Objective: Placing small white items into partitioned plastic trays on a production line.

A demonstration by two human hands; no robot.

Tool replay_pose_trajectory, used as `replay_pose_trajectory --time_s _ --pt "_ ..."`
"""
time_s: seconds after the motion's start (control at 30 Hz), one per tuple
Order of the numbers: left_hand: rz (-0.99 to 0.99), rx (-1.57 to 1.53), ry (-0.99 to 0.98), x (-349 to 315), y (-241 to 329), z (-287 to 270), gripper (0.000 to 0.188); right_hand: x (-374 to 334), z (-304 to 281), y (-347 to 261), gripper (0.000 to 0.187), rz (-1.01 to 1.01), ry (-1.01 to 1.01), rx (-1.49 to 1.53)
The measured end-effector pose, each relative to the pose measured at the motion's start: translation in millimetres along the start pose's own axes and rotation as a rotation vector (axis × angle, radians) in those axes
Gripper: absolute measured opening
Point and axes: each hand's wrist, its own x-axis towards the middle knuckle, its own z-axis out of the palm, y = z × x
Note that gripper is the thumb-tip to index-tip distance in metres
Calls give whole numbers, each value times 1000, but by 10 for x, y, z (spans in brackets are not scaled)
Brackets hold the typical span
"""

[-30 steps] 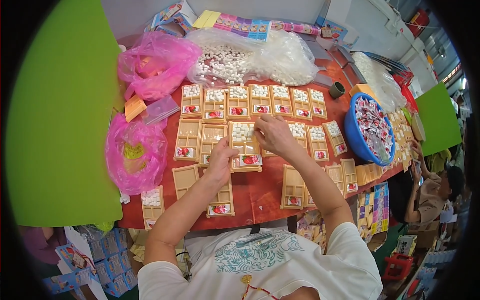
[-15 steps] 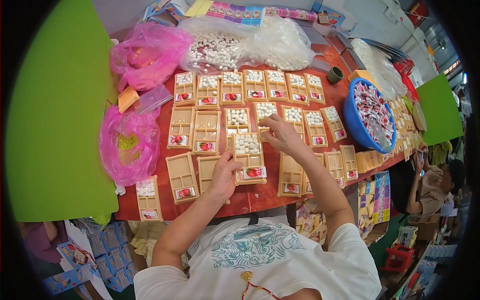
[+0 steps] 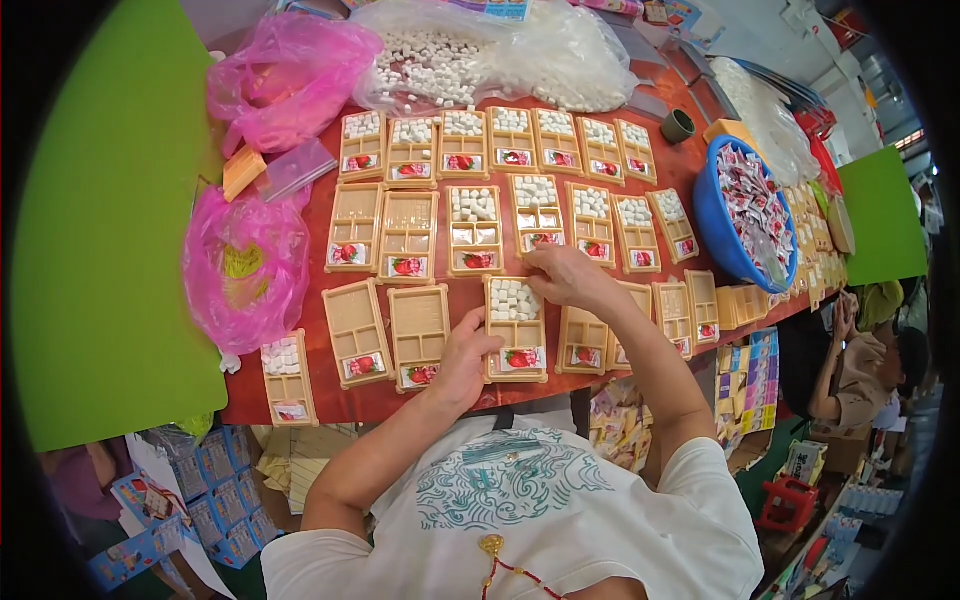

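Near the front of the red table, my left hand (image 3: 466, 364) grips the left edge of a tan compartment tray (image 3: 516, 334), its thumb over the rim. White cubes resembling small marshmallows (image 3: 514, 300) fill the tray's big section. A packet with a strawberry picture (image 3: 521, 359) lies in its lower section. My right hand (image 3: 568, 277) is closed at the tray's upper right corner, thumb against the edge; its fingertips are partly hidden. Just beyond that hand lies another filled tray (image 3: 538, 217). To the left sits a tray (image 3: 420, 318) with a packet but no cubes.
Rows of similar trays cover the red table (image 3: 290, 240). White cubes lie in a clear plastic bag (image 3: 570, 70) at the back. Pink plastic bags (image 3: 290, 65) are at the left. A blue basin of small packets (image 3: 710, 215) and a dark cup (image 3: 677, 125) stand right.
The tray in my left hand has come down and slightly right, level with the front row. My right hand has moved nearer, from the second row to this tray's corner.
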Motion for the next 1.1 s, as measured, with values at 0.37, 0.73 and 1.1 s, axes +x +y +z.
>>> replay_pose_trajectory --time_s 0.37,0.73,1.1 --pt "112 178 64 -146 -3 132 57 -76 115 188 15 50 94 -105" --pt "111 329 4 -470 181 -1 58 -52 6 -52 12 -28 180 -338" --pt "347 241 121 -377 710 -135 48 1187 423 -534 7 -290 247 -426"
